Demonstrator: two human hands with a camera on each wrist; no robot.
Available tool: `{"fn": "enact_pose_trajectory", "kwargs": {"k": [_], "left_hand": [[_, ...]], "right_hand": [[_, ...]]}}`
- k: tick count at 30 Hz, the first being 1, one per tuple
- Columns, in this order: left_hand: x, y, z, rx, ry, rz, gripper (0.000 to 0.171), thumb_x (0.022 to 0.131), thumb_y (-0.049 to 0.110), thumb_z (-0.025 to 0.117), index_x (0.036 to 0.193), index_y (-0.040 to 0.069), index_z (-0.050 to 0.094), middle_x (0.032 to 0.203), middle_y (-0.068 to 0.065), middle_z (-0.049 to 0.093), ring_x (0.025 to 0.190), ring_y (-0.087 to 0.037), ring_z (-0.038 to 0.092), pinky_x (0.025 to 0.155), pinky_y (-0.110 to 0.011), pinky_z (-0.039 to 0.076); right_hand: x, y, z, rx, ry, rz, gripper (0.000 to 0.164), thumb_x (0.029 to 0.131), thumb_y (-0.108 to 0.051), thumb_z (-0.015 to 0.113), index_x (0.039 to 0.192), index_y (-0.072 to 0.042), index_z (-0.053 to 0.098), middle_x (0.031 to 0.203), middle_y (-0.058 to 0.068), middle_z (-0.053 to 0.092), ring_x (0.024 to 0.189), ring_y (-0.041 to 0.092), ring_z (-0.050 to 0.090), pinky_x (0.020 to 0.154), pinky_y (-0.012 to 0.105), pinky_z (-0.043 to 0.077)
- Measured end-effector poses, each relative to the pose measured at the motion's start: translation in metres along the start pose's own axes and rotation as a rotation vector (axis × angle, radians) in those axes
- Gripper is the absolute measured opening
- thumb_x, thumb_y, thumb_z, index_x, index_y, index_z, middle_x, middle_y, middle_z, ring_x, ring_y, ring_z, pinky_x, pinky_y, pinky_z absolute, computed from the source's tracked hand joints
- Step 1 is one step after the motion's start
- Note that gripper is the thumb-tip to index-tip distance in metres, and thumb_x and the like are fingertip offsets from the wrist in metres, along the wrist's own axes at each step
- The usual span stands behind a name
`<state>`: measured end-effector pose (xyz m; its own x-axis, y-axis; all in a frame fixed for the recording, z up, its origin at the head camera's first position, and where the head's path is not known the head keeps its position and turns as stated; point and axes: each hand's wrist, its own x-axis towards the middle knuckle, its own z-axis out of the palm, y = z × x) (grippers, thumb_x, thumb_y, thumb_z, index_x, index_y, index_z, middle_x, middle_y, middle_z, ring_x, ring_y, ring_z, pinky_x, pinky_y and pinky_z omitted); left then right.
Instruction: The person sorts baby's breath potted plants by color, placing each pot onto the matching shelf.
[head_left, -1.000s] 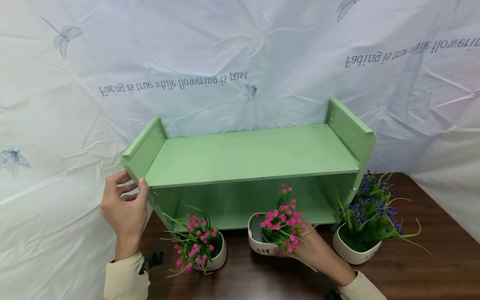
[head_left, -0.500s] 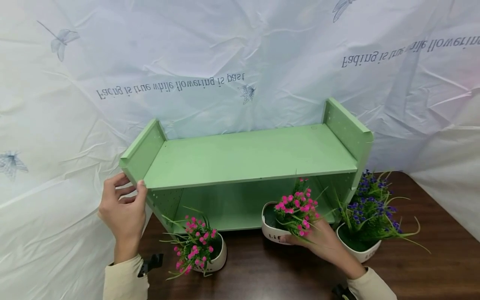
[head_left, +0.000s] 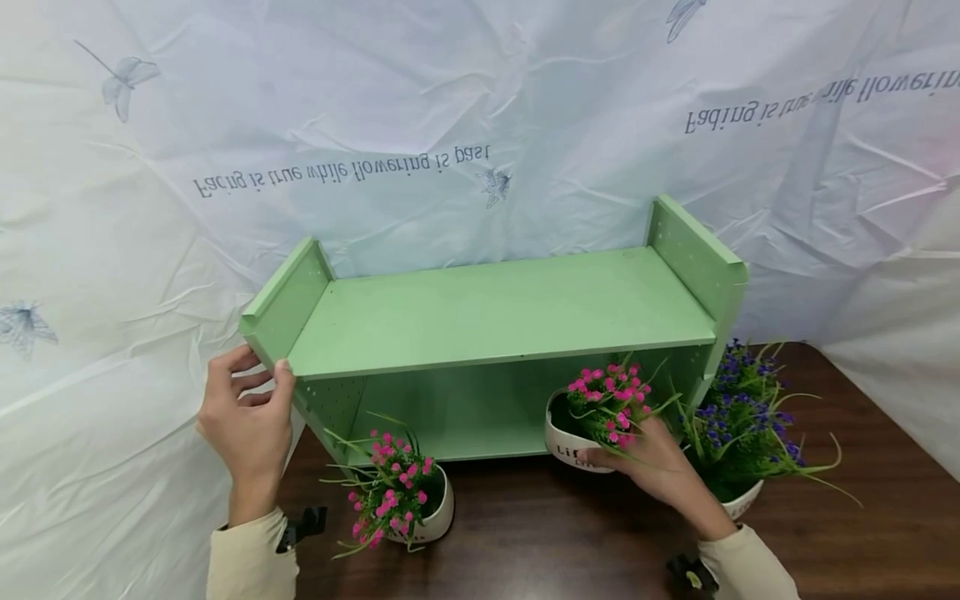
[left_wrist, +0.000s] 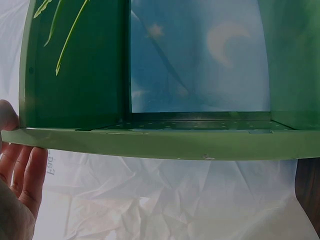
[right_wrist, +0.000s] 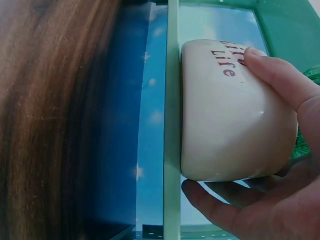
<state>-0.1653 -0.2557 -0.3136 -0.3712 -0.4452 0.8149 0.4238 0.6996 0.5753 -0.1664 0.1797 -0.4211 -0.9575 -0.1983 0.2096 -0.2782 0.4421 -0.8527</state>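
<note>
My left hand (head_left: 247, 425) holds the front edge of the left side panel of a green two-tier shelf (head_left: 495, 312). In the left wrist view its thumb and fingers lie on opposite sides of that panel edge (left_wrist: 150, 145). A white pot (head_left: 564, 440) of pink artificial flowers (head_left: 611, 392) is gripped in my right hand (head_left: 656, 467), at the right part of the lower tier. The right wrist view shows the pot's base against or just above the front lip (right_wrist: 172, 120); contact cannot be told. Its thumb lies over the "Life" lettering.
Another pot of pink flowers (head_left: 393, 483) stands on the dark wooden table (head_left: 517, 542) before the shelf's left end. A pot of purple flowers (head_left: 738, 425) stands at the right end, partly behind my right arm. White printed cloth (head_left: 420, 92) hangs behind.
My right hand has carried the pink-flower pot to the right and farther in, from before the shelf to its lower tier. My left hand keeps its hold on the side panel.
</note>
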Motion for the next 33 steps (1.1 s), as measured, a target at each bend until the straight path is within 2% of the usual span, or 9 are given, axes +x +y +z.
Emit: {"fn": "enact_pose_trajectory", "kwargs": {"k": [8,12,16,19,24,28,29,31,33], "left_hand": [[0.000,0.001,-0.001,0.022,-0.005,0.011,0.032,0.082,0.001,0.072,0.114,-0.003,0.067,0.098,-0.013,0.070,0.076,0.015,0.060,0.064,-0.002,0.047],[0.000,-0.001,-0.001,0.031,-0.002,0.009,0.032,0.082,0.001,0.072,0.114,-0.004,0.066,0.098,-0.014,0.071,0.076,0.016,0.060,0.064,-0.002,0.048],[0.000,-0.015,0.000,0.052,0.003,0.003,0.033,0.083,0.004,0.073,0.115,-0.001,0.067,0.099,-0.011,0.071,0.076,0.015,0.060,0.064,-0.002,0.047],[0.000,-0.027,0.001,0.060,0.002,-0.005,0.034,0.083,0.008,0.075,0.115,0.003,0.068,0.099,-0.007,0.071,0.075,0.014,0.061,0.064,-0.002,0.048],[0.000,-0.033,0.001,0.054,-0.016,-0.006,0.032,0.084,0.014,0.074,0.113,0.003,0.069,0.100,0.001,0.071,0.076,0.011,0.063,0.064,-0.004,0.049],[-0.001,-0.033,0.001,0.053,-0.019,-0.006,0.031,0.085,0.016,0.073,0.112,0.003,0.069,0.100,0.003,0.071,0.076,0.010,0.064,0.064,-0.004,0.049],[-0.001,-0.033,0.001,0.053,-0.020,-0.006,0.031,0.085,0.016,0.073,0.113,0.003,0.069,0.100,0.004,0.071,0.076,0.010,0.064,0.063,-0.004,0.049],[-0.001,-0.033,0.000,0.055,-0.027,-0.002,0.031,0.085,0.017,0.073,0.113,0.003,0.068,0.101,0.004,0.071,0.076,0.010,0.064,0.063,-0.004,0.050],[-0.001,-0.033,0.000,0.056,-0.034,0.002,0.032,0.086,0.018,0.073,0.113,0.002,0.068,0.101,0.005,0.071,0.076,0.011,0.063,0.063,-0.004,0.050]], "right_hand": [[0.005,-0.002,-0.010,-0.182,-0.028,0.015,0.079,0.080,-0.035,0.083,0.143,-0.002,0.049,0.139,0.023,0.054,0.125,0.045,0.051,0.099,0.061,0.044],[0.006,-0.005,-0.014,-0.160,-0.059,-0.009,0.077,0.086,-0.032,0.078,0.148,-0.002,0.044,0.149,0.024,0.044,0.134,0.048,0.040,0.104,0.065,0.037],[0.006,-0.006,-0.015,-0.104,-0.045,0.001,0.081,0.088,-0.033,0.076,0.153,-0.006,0.036,0.157,0.023,0.032,0.141,0.048,0.028,0.107,0.067,0.031],[0.008,-0.005,-0.013,-0.083,0.001,0.014,0.082,0.086,-0.033,0.078,0.153,-0.009,0.036,0.156,0.021,0.033,0.141,0.046,0.030,0.107,0.065,0.033],[0.009,-0.003,-0.013,-0.084,0.085,0.166,0.093,0.083,-0.043,0.079,0.154,-0.006,0.032,0.155,0.026,0.032,0.140,0.047,0.031,0.106,0.064,0.035],[0.010,-0.001,-0.012,-0.101,0.065,0.281,0.094,0.091,-0.044,0.070,0.156,0.000,0.019,0.157,0.030,0.024,0.140,0.049,0.028,0.106,0.065,0.035],[0.009,0.000,-0.012,-0.122,0.063,0.281,0.090,0.094,-0.043,0.066,0.156,0.003,0.019,0.155,0.032,0.026,0.134,0.049,0.038,0.102,0.063,0.040],[0.009,0.000,-0.010,-0.151,0.063,0.295,0.086,0.098,-0.039,0.060,0.155,0.007,0.013,0.132,0.036,0.048,0.102,0.045,0.059,0.084,0.055,0.050],[0.009,0.001,-0.009,-0.158,0.079,0.289,0.077,0.102,-0.035,0.054,0.153,0.009,0.018,0.102,0.026,0.059,0.065,0.031,0.056,0.063,0.043,0.048]]}}
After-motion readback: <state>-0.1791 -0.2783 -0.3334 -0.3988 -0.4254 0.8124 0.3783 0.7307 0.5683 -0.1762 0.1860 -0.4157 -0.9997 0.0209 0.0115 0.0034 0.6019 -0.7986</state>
